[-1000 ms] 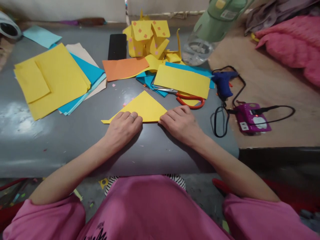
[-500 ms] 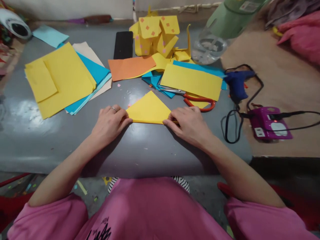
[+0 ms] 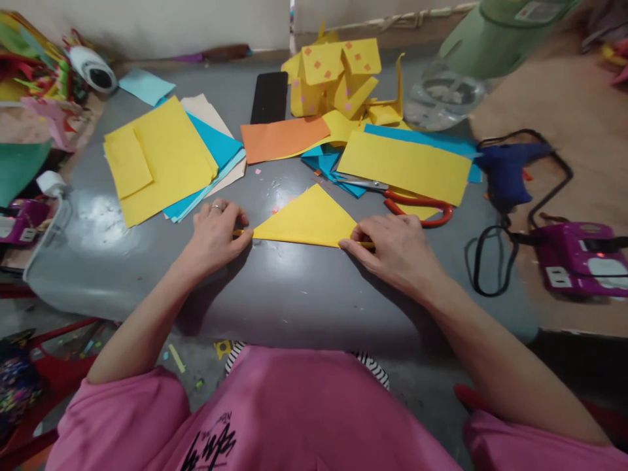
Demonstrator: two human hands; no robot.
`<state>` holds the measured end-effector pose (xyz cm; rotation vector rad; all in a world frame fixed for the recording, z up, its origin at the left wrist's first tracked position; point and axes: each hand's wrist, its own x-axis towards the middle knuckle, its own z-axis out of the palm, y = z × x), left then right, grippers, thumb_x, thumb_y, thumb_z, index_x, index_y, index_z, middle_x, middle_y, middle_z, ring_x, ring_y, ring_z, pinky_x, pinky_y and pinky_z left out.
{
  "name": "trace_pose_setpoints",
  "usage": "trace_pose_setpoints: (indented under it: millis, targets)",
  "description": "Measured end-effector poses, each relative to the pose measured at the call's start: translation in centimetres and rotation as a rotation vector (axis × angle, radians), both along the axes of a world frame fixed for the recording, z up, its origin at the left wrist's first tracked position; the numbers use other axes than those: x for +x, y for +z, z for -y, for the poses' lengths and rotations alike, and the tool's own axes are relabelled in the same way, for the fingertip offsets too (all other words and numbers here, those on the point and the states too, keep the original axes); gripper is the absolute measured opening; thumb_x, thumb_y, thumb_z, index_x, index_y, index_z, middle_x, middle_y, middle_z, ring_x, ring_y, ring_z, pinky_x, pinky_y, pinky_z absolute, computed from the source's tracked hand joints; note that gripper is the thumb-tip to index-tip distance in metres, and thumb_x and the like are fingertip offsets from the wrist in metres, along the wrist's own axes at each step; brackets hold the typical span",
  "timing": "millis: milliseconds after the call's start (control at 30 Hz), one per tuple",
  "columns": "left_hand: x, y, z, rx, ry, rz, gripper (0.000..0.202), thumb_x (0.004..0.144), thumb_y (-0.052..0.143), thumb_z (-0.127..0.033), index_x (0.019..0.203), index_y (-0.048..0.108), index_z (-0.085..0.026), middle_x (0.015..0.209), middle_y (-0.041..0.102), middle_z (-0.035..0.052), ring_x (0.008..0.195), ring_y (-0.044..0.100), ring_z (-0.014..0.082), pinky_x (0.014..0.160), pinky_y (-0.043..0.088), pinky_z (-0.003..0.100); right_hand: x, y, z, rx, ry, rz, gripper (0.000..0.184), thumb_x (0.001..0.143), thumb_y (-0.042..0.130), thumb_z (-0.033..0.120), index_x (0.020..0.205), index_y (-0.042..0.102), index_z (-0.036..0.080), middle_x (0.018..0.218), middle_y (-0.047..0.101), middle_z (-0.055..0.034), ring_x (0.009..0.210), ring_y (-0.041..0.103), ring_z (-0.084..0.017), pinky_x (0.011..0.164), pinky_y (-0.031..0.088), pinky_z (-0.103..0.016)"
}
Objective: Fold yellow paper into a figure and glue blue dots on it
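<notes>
A yellow sheet of paper (image 3: pixel 307 219), folded into a triangle, lies on the grey tabletop with its point away from me and its thick folded edge along the front. My left hand (image 3: pixel 216 235), with a ring on one finger, pinches the left end of that edge between thumb and fingers. At the opposite end, my right hand (image 3: pixel 400 245) pinches the right corner, thumb on the near edge. A narrow yellow tip shows beyond each thumb. Just behind my right hand rest red-handled scissors (image 3: pixel 424 201), partly on a yellow rectangular sheet (image 3: pixel 407 163).
Yellow sheets (image 3: pixel 171 150) lie stacked over blue and beige ones at left. Behind the triangle are an orange strip (image 3: pixel 284 139), a black phone (image 3: pixel 269 98) and spotted yellow paper models (image 3: pixel 324 72). A bottle (image 3: pixel 444 98), blue glue gun (image 3: pixel 505 170) and purple power box (image 3: pixel 579 255) stand at right.
The view has swung left, so things appear farther right. My left hand has slid outward along the folded edge, baring more of it. My right hand keeps its pinch near the right corner.
</notes>
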<state>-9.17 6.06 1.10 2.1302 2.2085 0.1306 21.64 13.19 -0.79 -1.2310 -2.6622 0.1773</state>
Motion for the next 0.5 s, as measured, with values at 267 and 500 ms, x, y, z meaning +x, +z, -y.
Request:
trace_pose_setpoints:
  millis: [267,500]
  targets:
    - [2.8,0.3,0.5,-0.003,-0.551,-0.136,0.060,0.096,0.043,-0.006,0.144,0.053,-0.039,0.130,0.061,0.0112,0.117,0.055,0.0284,0.097,0.043,0.045,-0.3,0.3,0.0,-0.027,-0.012,-0.014,0.028,0.095,0.055,0.043,0.076,0.058,0.022,0.081,0.073,-0.0063,0.081,0.062,-0.025,0.078,0.031,-0.040]
    - [6.4,0.7,1.2,-0.059,-0.565,-0.253,0.044,0.099,0.039,-0.009,0.139,0.056,-0.015,0.119,0.064,0.0158,0.098,0.061,0.0256,0.087,0.048,0.040,-0.4,0.4,0.1,-0.054,-0.033,-0.036,0.026,0.095,0.055,0.043,0.079,0.059,0.022,0.081,0.073,-0.0063,0.081,0.062,-0.025,0.079,0.031,-0.040]
